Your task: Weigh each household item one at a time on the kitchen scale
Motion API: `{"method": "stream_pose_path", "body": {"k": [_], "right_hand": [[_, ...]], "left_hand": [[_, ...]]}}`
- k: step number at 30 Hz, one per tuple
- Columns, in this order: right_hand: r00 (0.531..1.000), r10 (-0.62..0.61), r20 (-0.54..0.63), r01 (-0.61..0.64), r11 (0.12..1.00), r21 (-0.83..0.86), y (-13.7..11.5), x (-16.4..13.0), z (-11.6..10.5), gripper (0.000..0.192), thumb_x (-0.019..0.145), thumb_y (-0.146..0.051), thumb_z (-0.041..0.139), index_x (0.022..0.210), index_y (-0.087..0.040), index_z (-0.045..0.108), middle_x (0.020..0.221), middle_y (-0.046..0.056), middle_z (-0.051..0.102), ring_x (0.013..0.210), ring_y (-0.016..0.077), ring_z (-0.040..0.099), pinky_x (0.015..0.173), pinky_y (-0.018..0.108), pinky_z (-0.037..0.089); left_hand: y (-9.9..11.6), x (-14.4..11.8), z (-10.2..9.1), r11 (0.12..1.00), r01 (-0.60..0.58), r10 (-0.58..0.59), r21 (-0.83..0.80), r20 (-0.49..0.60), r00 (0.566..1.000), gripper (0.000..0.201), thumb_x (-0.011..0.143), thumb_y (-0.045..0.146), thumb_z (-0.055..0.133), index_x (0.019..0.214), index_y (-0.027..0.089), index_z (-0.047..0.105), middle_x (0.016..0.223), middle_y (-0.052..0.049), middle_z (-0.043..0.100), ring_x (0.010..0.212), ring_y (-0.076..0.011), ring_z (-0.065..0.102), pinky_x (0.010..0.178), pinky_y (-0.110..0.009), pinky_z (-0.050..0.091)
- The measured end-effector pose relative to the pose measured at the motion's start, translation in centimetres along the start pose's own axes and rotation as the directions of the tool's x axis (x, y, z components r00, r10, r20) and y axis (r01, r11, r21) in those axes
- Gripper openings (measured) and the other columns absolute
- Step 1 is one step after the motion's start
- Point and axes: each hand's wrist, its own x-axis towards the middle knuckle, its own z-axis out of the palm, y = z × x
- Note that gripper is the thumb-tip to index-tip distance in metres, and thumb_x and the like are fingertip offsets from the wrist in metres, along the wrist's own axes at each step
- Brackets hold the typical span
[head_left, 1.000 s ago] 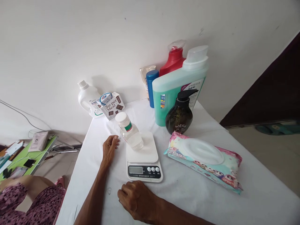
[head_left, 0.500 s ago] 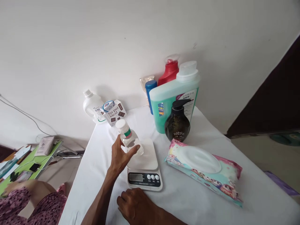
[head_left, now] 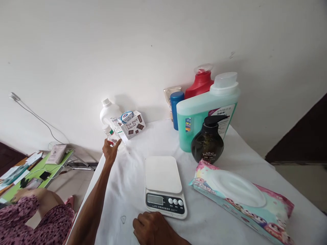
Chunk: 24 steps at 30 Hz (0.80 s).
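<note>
My left hand (head_left: 111, 149) grips a small clear bottle (head_left: 118, 142) with a white cap and a green band, at the far left of the table. Just behind the bottle stand a white detergent jug (head_left: 109, 111) and a "Su-per Meal" box (head_left: 133, 126) with a small blue-and-white pack (head_left: 126, 117) on it. My right hand (head_left: 153, 227) rests on the cloth with its fingers curled in, nothing visible in them. Directly beyond it is a white kitchen scale (head_left: 163, 175) with a bare platform; its display looks blank.
Right of the scale lies a wet wipes pack (head_left: 237, 190). Behind it stand a black pump bottle (head_left: 207, 144), a green liquid jug (head_left: 187, 112), a blue bottle (head_left: 175, 109) and a red bottle (head_left: 200, 83). A person in a patterned garment (head_left: 55, 217) sits lower left, beside a green table (head_left: 47, 183).
My left hand has carried the clear bottle from over the scale to the far left, beside the white jug. My right hand stays by the scale. The view has shifted slightly.
</note>
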Motion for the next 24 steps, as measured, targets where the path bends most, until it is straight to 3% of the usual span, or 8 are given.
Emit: {"method": "stream_pose_path", "body": {"k": [6,10,14,19,22,24], "right_hand": [[1.000,-0.002,-0.028,0.002,1.000,-0.006,0.0,-0.2,0.2,0.018,0.094,-0.026,0.067,0.083,-0.022,0.052,0.069,0.000,0.064,0.055,0.0162,0.057,0.046,0.033,0.016],[1.000,0.010,-0.018,-0.009,1.000,0.006,-0.3,-0.1,-0.2,0.016,0.091,-0.025,0.069,0.084,-0.023,0.054,0.069,-0.001,0.064,0.055,0.0173,0.060,0.045,0.035,0.014],[0.999,0.025,0.037,-0.027,0.998,0.054,-0.4,0.1,-1.0,0.010,0.091,-0.019,0.066,0.086,-0.022,0.057,0.071,0.001,0.066,0.057,0.0189,0.063,0.046,0.031,0.021],[0.992,0.022,0.123,-0.032,0.996,0.078,-0.3,0.7,-2.3,0.003,0.091,-0.022,0.065,0.092,-0.020,0.063,0.077,0.004,0.070,0.062,0.0207,0.065,0.048,0.029,0.030],[0.990,0.018,0.142,-0.028,0.997,0.073,-0.4,1.2,-3.5,0.010,0.096,-0.028,0.064,0.097,-0.019,0.065,0.081,0.004,0.072,0.065,0.0195,0.064,0.049,0.028,0.034],[0.990,0.021,0.137,-0.030,0.997,0.067,-0.4,1.4,-4.3,0.010,0.096,-0.028,0.063,0.098,-0.018,0.065,0.080,0.003,0.072,0.064,0.0183,0.064,0.048,0.027,0.032]], "left_hand": [[-0.7,4.8,3.4,0.997,0.069,-0.069,0.041,0.019,0.997,0.049,0.077,0.050,0.083,0.079,0.027,0.040,0.086,-0.003,0.063,0.095,-0.0271,0.065,0.094,-0.043,0.050],[-0.3,6.3,4.7,0.997,0.067,-0.070,0.045,0.068,0.995,0.048,0.078,0.047,0.084,0.083,0.027,0.040,0.090,-0.003,0.062,0.098,-0.0262,0.063,0.096,-0.042,0.049],[0.0,7.1,5.1,0.997,0.075,-0.078,0.031,0.094,0.993,0.047,0.080,0.046,0.083,0.086,0.026,0.041,0.095,-0.004,0.062,0.103,-0.0263,0.063,0.099,-0.044,0.050],[-0.4,5.2,4.2,0.997,0.056,-0.047,-0.057,0.141,0.989,0.041,0.084,0.037,0.080,0.104,0.022,0.048,0.115,-0.010,0.064,0.118,-0.0264,0.065,0.107,-0.044,0.052],[-0.6,2.7,3.4,0.992,0.047,-0.028,-0.115,0.166,0.986,0.061,0.082,0.036,0.082,0.128,0.019,0.045,0.146,-0.021,0.049,0.135,-0.0309,0.059,0.110,-0.045,0.053],[0.1,0.5,3.0,0.989,-0.002,0.024,-0.151,0.141,0.990,0.078,0.076,0.041,0.086,0.137,0.018,0.044,0.153,-0.023,0.042,0.137,-0.0353,0.058,0.112,-0.051,0.053]]}}
